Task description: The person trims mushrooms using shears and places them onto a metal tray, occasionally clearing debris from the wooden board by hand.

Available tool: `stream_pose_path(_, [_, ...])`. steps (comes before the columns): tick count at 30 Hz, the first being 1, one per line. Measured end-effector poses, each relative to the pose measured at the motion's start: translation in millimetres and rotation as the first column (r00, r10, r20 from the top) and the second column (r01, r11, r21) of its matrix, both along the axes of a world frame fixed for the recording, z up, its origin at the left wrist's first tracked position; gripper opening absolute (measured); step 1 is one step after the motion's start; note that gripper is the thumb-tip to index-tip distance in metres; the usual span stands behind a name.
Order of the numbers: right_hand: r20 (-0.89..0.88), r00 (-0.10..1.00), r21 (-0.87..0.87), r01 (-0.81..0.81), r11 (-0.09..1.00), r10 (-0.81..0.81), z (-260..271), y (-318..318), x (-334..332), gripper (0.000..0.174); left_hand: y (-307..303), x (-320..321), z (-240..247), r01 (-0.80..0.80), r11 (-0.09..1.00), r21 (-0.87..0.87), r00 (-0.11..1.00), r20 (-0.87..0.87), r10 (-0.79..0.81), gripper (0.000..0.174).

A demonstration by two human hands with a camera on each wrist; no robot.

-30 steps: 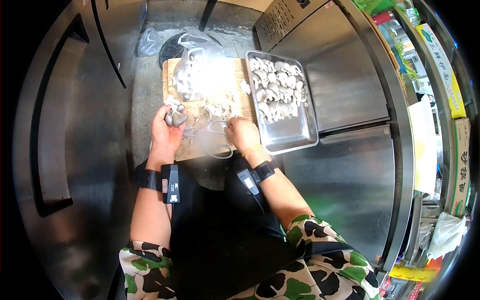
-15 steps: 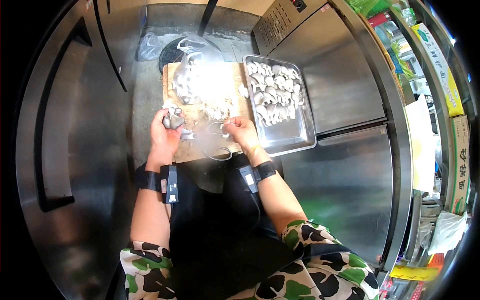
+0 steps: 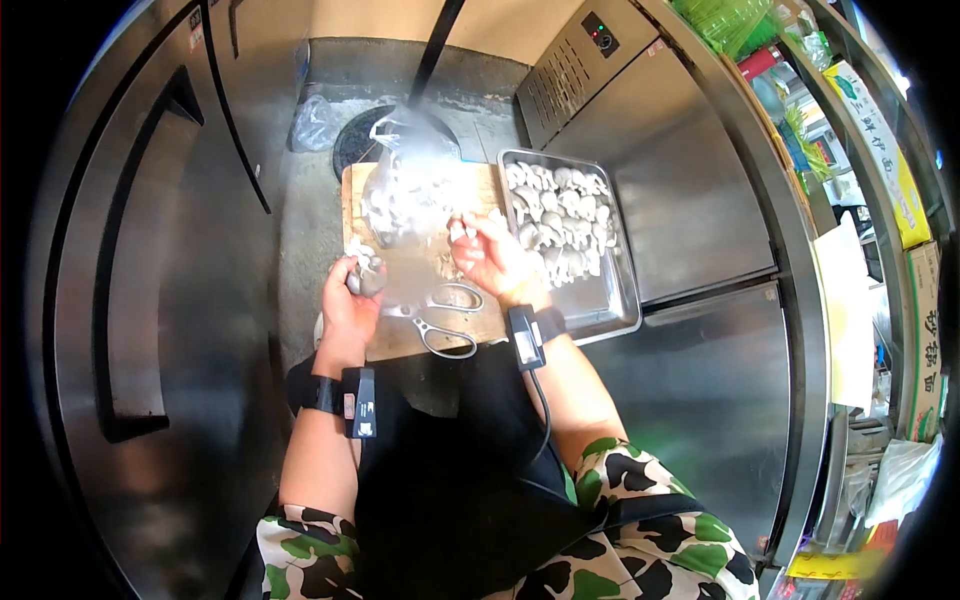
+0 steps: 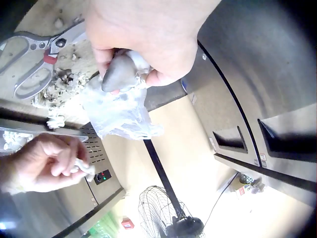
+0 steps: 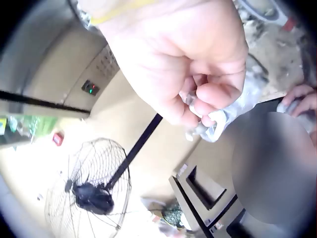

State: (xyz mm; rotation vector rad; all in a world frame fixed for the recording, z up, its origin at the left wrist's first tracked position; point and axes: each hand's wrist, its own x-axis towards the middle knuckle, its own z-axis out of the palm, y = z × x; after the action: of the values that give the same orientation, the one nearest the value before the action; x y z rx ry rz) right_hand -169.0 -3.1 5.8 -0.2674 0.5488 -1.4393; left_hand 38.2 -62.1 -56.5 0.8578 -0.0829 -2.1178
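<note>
My left hand (image 3: 350,312) grips a cluster of grey oyster mushrooms (image 3: 368,278) over the left edge of a wooden board (image 3: 398,346). One broad grey cap shows below the fingers in the left wrist view. Between the curled fingers and thumb of my right hand (image 3: 492,264) is a small whitish mushroom piece (image 5: 216,127), raised above the board. Metal scissors (image 4: 60,42) lie on the board between the hands, handles to the right. Pale mushroom scraps (image 4: 62,85) are scattered beside them. At the board's far side stands a clear plastic bag (image 3: 385,215) of mushrooms.
Right of the board, a metal tray (image 3: 612,318) holds rows of oyster mushrooms. Steel cabinets (image 3: 700,200) flank both sides. A dark round drain-like disc (image 3: 355,140) and a crumpled plastic bag (image 3: 318,125) lie on the floor beyond.
My right hand has moved away from the scissors' handles, up and forward over the board, pinching the small mushroom piece. The left hand keeps its cluster. The head view has shifted slightly.
</note>
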Motion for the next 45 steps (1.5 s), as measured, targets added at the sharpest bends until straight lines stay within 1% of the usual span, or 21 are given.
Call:
stream_pose_path(3, [-0.293, 0.956, 0.036, 0.017, 0.999, -0.006, 22.0, -44.2, -3.0, 0.007, 1.3, 0.2, 8.0, -0.005, 1.0, 0.011, 1.0, -0.003, 0.005, 0.02])
stream_pose_path(5, [-0.53, 0.848, 0.1, 0.057, 0.993, 0.005, 40.8, -67.9, 2.3, 0.006, 2.0, -1.2, 17.3, -0.048, 0.998, 0.046, 0.999, 0.001, 0.048, 0.023])
stream_pose_path(9, [-0.883, 0.467, 0.163, 0.195, 0.967, 0.055, 14.2, -107.2, 10.2, 0.006, 0.7, 1.0, 21.1, -0.038, 0.999, 0.012, 0.997, -0.072, 0.038, 0.022])
stream_pose_path(10, [-0.95, 0.299, 0.155, 0.214, 0.964, 0.086, 6.7, -112.8, 10.4, 0.013, -0.6, 1.0, 21.6, -0.03, 1.0, -0.002, 0.995, -0.097, 0.03, 0.022])
stream_pose_path(13, [-0.998, -0.026, 0.045, 0.164, 0.986, 0.05, 2.3, -106.1, 15.6, 0.021, 0.2, 4.2, 16.4, -0.023, 1.0, 0.006, 0.99, -0.141, 0.024, 0.023])
stream_pose_path(14, [-0.98, -0.136, -0.166, 0.147, 0.975, -0.146, -15.2, -106.4, 13.2, 0.025, -2.3, 4.4, 14.5, -0.026, 0.999, 0.023, 0.99, -0.14, 0.029, 0.023])
stream_pose_path(17, [-0.865, -0.173, -0.492, 0.098, 0.865, -0.472, 5.2, -79.1, 26.6, 0.017, -5.3, 2.4, 14.6, -0.072, 0.997, 0.043, 0.995, -0.073, 0.075, 0.023])
stream_pose_path(19, [-0.882, -0.234, -0.451, 0.166, 0.877, -0.409, 23.2, -40.3, 40.1, 0.012, -5.8, 2.8, 16.2, -0.104, 0.995, 0.009, 0.993, -0.053, 0.105, 0.021])
stream_pose_path(20, [-0.934, -0.145, -0.351, 0.209, 0.913, -0.326, 19.8, -22.5, 46.8, 0.009, -6.4, 4.5, 16.6, -0.106, 0.994, 0.005, 0.993, -0.056, 0.106, 0.02])
stream_pose_path(21, [-0.964, -0.176, -0.228, 0.173, 0.958, -0.197, 27.4, -0.3, 57.7, 0.007, -6.9, 6.0, 16.3, -0.111, 0.994, 0.003, 0.992, -0.059, 0.111, 0.022])
stream_pose_path(22, [-0.972, -0.09, -0.228, 0.112, 0.967, -0.219, 13.5, 15.6, 66.5, 0.004, -6.9, 7.3, 15.5, -0.113, 0.994, 0.001, 0.992, -0.061, 0.113, 0.023])
stream_pose_path(23, [-0.985, -0.096, -0.138, -0.041, 0.99, -0.141, 2.4, 29.6, 71.4, 0.006, -6.3, 8.4, 14.7, -0.112, 0.994, -0.001, 0.992, -0.063, 0.111, 0.025])
stream_pose_path(25, [-0.88, -0.464, -0.022, -0.183, 0.983, -0.106, -13.9, 47.2, 90.0, 0.01, -5.6, 8.6, 14.0, -0.124, 0.992, 0.008, 0.99, -0.061, 0.124, 0.024])
stream_pose_path(27, [-0.8, -0.592, 0.212, -0.125, 0.969, 0.099, -27.6, 53.4, 105.3, 0.008, -5.2, 7.4, 12.5, -0.121, 0.993, 0.005, 0.991, -0.061, 0.121, 0.023])
stream_pose_path(30, [-0.802, -0.597, 0.131, -0.132, 0.983, 0.027, -53.2, 52.5, 106.2, 0.007, -3.7, 7.8, 7.2, -0.103, 0.994, -0.023, 0.992, -0.071, 0.101, 0.021])
stream_pose_path(33, [-0.818, -0.574, 0.065, -0.016, 0.998, 0.044, -41.5, 47.5, 100.0, 0.007, -1.4, 8.4, 1.6, -0.084, 0.995, -0.046, 0.993, -0.082, 0.08, 0.021])
stream_pose_path(35, [-0.863, -0.41, -0.352, 0.074, 0.933, -0.293, -49.5, 43.1, 87.6, 0.004, 0.5, 9.9, 7.2, -0.035, 0.996, -0.085, 0.995, -0.095, 0.027, 0.019])
stream_pose_path(37, [-0.878, -0.344, -0.42, 0.218, 0.881, -0.334, -42.3, 38.6, 76.6, 0.008, 5.3, 6.8, 16.4, -0.02, 0.997, -0.075, 0.998, -0.068, 0.015, 0.017])
stream_pose_path(40, [-0.926, 0.07, -0.332, 0.317, 0.888, -0.371, -32.7, 41.4, 74.9, 0.016, 14.1, -3.0, 33.0, 0.065, 0.995, -0.077, 0.998, -0.006, -0.065, 0.016])
stream_pose_path(42, [-0.912, 0.074, -0.376, 0.245, 0.894, -0.404, -22.3, 44.4, 78.2, 0.019, 14.5, -8.3, 31.3, 0.08, 0.997, -0.013, 0.994, -0.068, -0.081, 0.021])
stream_pose_path(45, [-0.91, 0.086, -0.386, 0.19, 0.903, -0.407, -21.2, 41.3, 78.4, 0.026, 15.2, -15.8, 15.2, 0.213, 0.963, -0.166, 0.976, -0.007, -0.217, 0.022])
